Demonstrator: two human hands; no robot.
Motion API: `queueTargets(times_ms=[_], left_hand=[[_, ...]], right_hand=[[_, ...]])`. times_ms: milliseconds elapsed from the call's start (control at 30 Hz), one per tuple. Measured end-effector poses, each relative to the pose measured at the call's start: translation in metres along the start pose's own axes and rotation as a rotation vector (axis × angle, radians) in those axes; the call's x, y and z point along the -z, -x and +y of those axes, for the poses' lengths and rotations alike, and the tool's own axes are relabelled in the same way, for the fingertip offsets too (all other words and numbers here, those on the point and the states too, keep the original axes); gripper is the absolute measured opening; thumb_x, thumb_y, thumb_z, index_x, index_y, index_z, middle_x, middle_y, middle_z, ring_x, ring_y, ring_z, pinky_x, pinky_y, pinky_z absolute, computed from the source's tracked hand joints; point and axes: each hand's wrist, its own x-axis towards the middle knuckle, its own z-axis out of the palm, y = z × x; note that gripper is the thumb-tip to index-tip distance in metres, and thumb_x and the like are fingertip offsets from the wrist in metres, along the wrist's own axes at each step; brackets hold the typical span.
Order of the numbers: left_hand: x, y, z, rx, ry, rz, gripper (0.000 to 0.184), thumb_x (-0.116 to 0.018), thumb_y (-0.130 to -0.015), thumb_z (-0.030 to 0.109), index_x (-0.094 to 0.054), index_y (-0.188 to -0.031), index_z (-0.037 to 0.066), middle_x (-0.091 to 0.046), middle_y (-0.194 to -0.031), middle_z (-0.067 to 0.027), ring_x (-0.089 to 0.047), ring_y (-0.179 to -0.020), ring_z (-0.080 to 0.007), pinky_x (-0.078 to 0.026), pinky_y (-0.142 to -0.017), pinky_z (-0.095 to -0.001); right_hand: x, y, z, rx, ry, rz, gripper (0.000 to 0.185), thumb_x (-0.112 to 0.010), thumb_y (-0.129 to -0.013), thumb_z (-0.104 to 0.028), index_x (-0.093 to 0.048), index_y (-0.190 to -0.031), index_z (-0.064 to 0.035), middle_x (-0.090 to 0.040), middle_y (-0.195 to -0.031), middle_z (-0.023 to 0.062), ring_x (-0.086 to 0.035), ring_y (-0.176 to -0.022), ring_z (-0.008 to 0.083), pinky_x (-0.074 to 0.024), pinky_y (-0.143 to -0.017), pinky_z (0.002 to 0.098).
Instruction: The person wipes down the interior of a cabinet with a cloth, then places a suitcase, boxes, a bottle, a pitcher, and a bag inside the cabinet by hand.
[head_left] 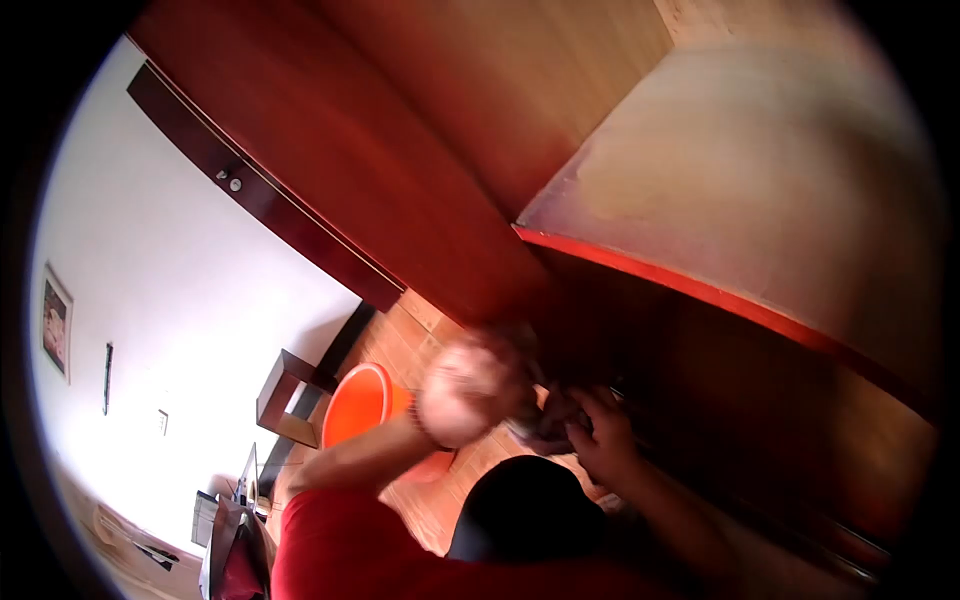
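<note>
My left hand (pixel 465 390), with a band at the wrist, is smeared by motion; its fingers cannot be made out. It is close to the red-brown cabinet's lower part and beside a crumpled dark cloth (pixel 547 428). My right hand (pixel 605 440) has its fingers bent round the right side of this cloth, in the shade below the shelf. The cloth is partly hidden, and I cannot tell whether the left hand touches it.
Above my hands is an open wooden cabinet with a red-edged shelf (pixel 690 285). An orange bucket (pixel 357 405) stands on the tiled floor (pixel 400 335) to the left, near a small brown stand (pixel 283 395). A black rounded shape (pixel 525 510) is below my hands.
</note>
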Motion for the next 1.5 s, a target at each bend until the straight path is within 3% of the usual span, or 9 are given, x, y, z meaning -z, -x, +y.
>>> queueTargets(times_ms=[67, 167, 600, 667, 733, 833, 1167, 1400, 1500], left_hand=[[0.066, -0.049, 0.059, -0.451, -1.155, 0.169, 0.015, -0.060, -0.070, 0.008, -0.056, -0.084, 0.003, -0.053, -0.088, -0.0070, -0.054, -0.078, -0.0200, -0.047, -0.058, -0.0356], [0.088, -0.071, 0.067, -0.312, -1.340, 0.258, 0.039, -0.064, -0.054, 0.011, -0.059, -0.090, -0.002, -0.053, -0.093, -0.0138, -0.053, -0.092, -0.0302, -0.044, -0.079, -0.0433], [-0.016, -0.017, 0.023, -0.345, -0.832, -0.194, 0.020, -0.052, -0.076, 0.011, -0.057, -0.094, 0.006, -0.055, -0.089, -0.0061, -0.055, -0.083, -0.0222, -0.047, -0.077, -0.0361], [0.023, 0.003, 0.025, 0.330, -0.161, -0.047, 0.017, -0.047, -0.083, 0.010, -0.055, -0.097, 0.005, -0.055, -0.091, -0.0066, -0.054, -0.085, -0.0218, -0.047, -0.076, -0.0353], [0.076, -0.040, 0.073, -0.221, -1.211, 0.156, 0.023, -0.055, -0.075, 0.004, -0.058, -0.098, 0.001, -0.058, -0.098, -0.0096, -0.054, -0.091, -0.0263, -0.044, -0.080, -0.0393], [0.062, -0.071, 0.077, -0.183, -1.514, 0.221, 0.030, -0.051, -0.072, 0.009, -0.058, -0.101, 0.004, -0.054, -0.108, -0.0113, -0.050, -0.103, -0.0276, -0.037, -0.092, -0.0438], [-0.085, -0.045, 0.023, -0.154, -1.197, -0.214, 0.035, -0.045, -0.075, 0.018, -0.056, -0.100, -0.002, -0.048, -0.115, -0.0241, -0.044, -0.111, -0.0350, -0.030, -0.098, -0.0457], [-0.167, -0.018, -0.034, -0.031, -0.955, -0.698, 0.042, -0.041, -0.081, 0.020, -0.047, -0.115, -0.003, -0.039, -0.123, -0.0312, -0.033, -0.120, -0.0420, -0.020, -0.101, -0.0514], [-0.159, -0.043, -0.001, -0.045, -0.759, -0.746, 0.040, -0.049, -0.081, 0.026, -0.049, -0.109, -0.002, -0.053, -0.108, -0.0238, -0.045, -0.110, -0.0352, -0.031, -0.096, -0.0443]], right_hand=[[-0.001, -0.030, -0.035, 0.318, -0.083, 0.139, 0.043, -0.057, -0.075, -0.007, -0.044, -0.114, 0.0030, -0.043, -0.115, 0.0225, -0.046, -0.102, 0.0394, -0.0397, -0.088, 0.0418], [-0.007, -0.057, -0.060, 0.464, 0.080, 0.135, 0.048, -0.056, -0.076, -0.008, -0.038, -0.118, 0.0056, -0.037, -0.118, 0.0243, -0.040, -0.106, 0.0434, -0.0364, -0.090, 0.0436], [0.006, 0.009, 0.018, -0.232, 0.053, -0.027, 0.044, -0.054, -0.073, -0.003, -0.041, -0.116, -0.0012, -0.050, -0.105, 0.0182, -0.049, -0.098, 0.0325, -0.0403, -0.085, 0.0396], [0.010, 0.004, -0.005, 0.011, 0.092, 0.082, 0.048, -0.053, -0.073, -0.002, -0.039, -0.119, 0.0008, -0.046, -0.111, 0.0207, -0.048, -0.101, 0.0357, -0.0406, -0.086, 0.0403], [0.002, -0.018, -0.032, 0.266, 0.061, 0.223, 0.055, -0.055, -0.071, -0.001, -0.035, -0.122, 0.0037, -0.040, -0.120, 0.0243, -0.044, -0.107, 0.0386, -0.0390, -0.089, 0.0406], [-0.012, -0.040, -0.040, 0.355, 0.166, 0.174, 0.060, -0.056, -0.075, -0.008, -0.029, -0.126, 0.0066, -0.027, -0.130, 0.0273, -0.032, -0.117, 0.0432, -0.0318, -0.097, 0.0415], [-0.037, 0.021, 0.041, -0.111, -0.244, 0.247, 0.056, -0.044, -0.080, 0.004, -0.024, -0.132, -0.0012, -0.034, -0.126, 0.0211, -0.038, -0.115, 0.0272, -0.0366, -0.093, 0.0343], [-0.016, 0.050, 0.065, -0.626, -0.615, -0.018, 0.035, -0.057, -0.070, 0.007, -0.054, -0.104, -0.0024, -0.058, -0.098, 0.0116, -0.054, -0.088, 0.0185, -0.0476, -0.074, 0.0322], [-0.030, 0.067, 0.087, -0.282, 0.226, -0.023, 0.014, -0.063, -0.062, -0.006, -0.061, -0.075, -0.0040, -0.060, -0.080, 0.0141, -0.055, -0.073, 0.0247, -0.0469, -0.066, 0.0365]])
